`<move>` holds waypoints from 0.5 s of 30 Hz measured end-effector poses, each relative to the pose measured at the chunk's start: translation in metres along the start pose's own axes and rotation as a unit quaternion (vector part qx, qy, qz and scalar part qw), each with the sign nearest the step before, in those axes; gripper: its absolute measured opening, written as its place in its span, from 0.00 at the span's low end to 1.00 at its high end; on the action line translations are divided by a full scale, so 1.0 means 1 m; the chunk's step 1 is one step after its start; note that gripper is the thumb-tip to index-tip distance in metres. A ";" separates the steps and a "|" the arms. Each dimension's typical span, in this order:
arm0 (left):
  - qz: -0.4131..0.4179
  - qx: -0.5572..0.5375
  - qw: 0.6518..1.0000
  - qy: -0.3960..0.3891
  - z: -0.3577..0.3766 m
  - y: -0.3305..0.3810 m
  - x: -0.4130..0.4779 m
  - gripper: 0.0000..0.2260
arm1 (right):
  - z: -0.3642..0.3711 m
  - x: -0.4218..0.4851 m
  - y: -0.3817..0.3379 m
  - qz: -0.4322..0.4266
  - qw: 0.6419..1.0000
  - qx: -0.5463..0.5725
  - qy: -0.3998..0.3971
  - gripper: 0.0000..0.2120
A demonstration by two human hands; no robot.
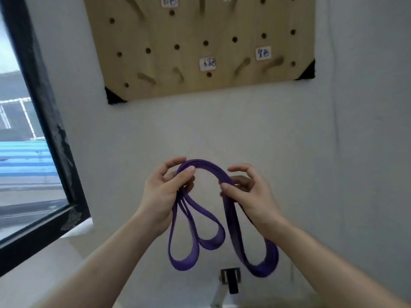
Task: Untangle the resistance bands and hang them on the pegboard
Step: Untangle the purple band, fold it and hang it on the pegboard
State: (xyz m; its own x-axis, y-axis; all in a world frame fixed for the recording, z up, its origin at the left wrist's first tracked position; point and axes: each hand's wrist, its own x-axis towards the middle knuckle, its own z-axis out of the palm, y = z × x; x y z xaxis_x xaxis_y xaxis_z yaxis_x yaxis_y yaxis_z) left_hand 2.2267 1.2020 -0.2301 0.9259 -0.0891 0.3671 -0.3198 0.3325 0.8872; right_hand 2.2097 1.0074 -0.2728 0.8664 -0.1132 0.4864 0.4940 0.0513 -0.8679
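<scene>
Purple, soft and stretchy, the resistance band hangs in loops, pinched by left hand and right hand, best lifted at its arch.

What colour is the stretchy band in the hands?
Purple. The band shows best in the head view, held by the left hand and right hand.

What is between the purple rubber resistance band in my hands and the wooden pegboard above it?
Only bare pale wall: in the head view the purple rubber resistance band arches below the wooden pegboard without touching it.
</scene>
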 end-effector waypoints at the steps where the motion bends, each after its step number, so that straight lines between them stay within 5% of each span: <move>1: 0.010 0.008 1.000 -0.010 0.007 0.009 0.008 0.17 | -0.002 0.010 -0.014 -0.021 1.000 -0.002 0.013 0.14; 8: 0.120 0.066 0.991 -0.008 0.069 0.061 0.065 0.11 | -0.021 0.082 -0.101 -0.172 0.976 -0.071 0.110 0.08; 15: 0.200 0.042 0.979 0.006 0.143 0.099 0.125 0.05 | -0.036 0.144 -0.142 -0.306 0.909 -0.174 0.224 0.11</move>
State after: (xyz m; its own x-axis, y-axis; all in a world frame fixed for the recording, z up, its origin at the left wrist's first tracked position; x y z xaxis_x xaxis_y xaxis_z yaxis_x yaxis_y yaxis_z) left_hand 2.2817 1.0895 -0.0563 0.7249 0.0432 0.6875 -0.6725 0.2605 0.6927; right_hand 2.2615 0.9476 -0.0829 0.2815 -0.4112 0.8670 0.7534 -0.4649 -0.4651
